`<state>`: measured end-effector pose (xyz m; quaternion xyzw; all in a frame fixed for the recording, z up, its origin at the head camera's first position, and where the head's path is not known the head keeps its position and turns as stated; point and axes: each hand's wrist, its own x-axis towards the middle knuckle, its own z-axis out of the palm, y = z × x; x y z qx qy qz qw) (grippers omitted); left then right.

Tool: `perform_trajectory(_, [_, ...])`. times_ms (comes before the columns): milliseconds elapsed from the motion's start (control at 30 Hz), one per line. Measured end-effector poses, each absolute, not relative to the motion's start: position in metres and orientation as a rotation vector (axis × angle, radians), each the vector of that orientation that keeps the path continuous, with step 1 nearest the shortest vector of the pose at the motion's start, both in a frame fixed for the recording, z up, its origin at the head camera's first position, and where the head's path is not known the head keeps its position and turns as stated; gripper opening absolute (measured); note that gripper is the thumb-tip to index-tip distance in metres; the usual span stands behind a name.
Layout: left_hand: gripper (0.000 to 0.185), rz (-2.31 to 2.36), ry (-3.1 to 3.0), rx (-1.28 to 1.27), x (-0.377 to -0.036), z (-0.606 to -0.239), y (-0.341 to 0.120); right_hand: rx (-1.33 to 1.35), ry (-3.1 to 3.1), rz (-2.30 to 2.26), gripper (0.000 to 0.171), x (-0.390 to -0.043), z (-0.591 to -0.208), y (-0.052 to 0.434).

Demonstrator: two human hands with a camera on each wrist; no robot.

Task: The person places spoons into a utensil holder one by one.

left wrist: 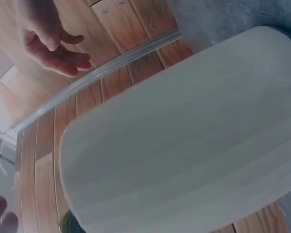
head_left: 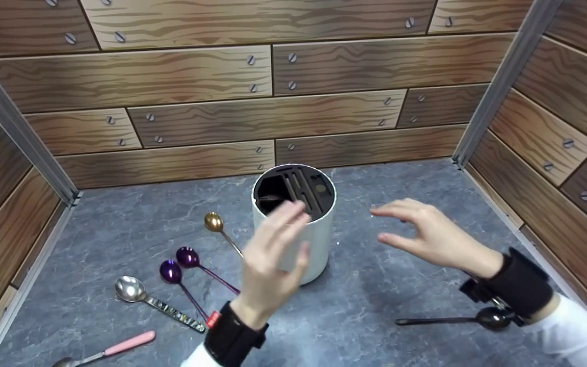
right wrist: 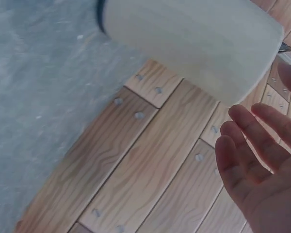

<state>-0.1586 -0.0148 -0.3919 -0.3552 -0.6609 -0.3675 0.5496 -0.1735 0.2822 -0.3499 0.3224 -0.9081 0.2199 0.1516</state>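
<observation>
A white cylindrical utensil holder [head_left: 316,250] with a black slotted insert [head_left: 306,191] stands upright near the middle of the table. Something dark and shiny shows inside its large left compartment. My left hand [head_left: 270,255] is raised in front of the holder, fingers extended and slightly blurred, overlapping its left side in the head view. To the right of the holder, my right hand [head_left: 436,234] hovers with thumb and fingers spread apart, holding nothing. The holder's smooth wall [left wrist: 184,136] fills much of the left wrist view. In the right wrist view, relaxed fingers [right wrist: 262,145] appear below the holder's rim.
Left of the holder lie a gold spoon [head_left: 214,222], two purple spoons [head_left: 187,257], a silver spoon with a patterned handle [head_left: 130,289] and a pink-handled utensil [head_left: 130,343]. A dark spoon [head_left: 492,318] lies beneath the right wrist. Wood-patterned panels [head_left: 196,71] enclose the table.
</observation>
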Motion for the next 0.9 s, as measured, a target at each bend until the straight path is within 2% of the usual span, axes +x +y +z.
perform_trajectory(200, [0.03,-0.783,-1.697,-0.972,-0.154,-0.409,0.011,0.877,-2.724,0.575,0.042,-0.16,-0.366,0.309])
perform_trajectory(567, [0.046,-0.432,-2.386,-1.144,-0.143,-0.452,0.061,0.798,-2.913,0.411,0.042,-0.134,-0.407,0.357])
perform_trajectory(900, [0.045,-0.352,-2.551,-1.197,-0.141,-0.477,0.102,0.748,-3.066,0.311,0.041,-0.115,-0.439,0.395])
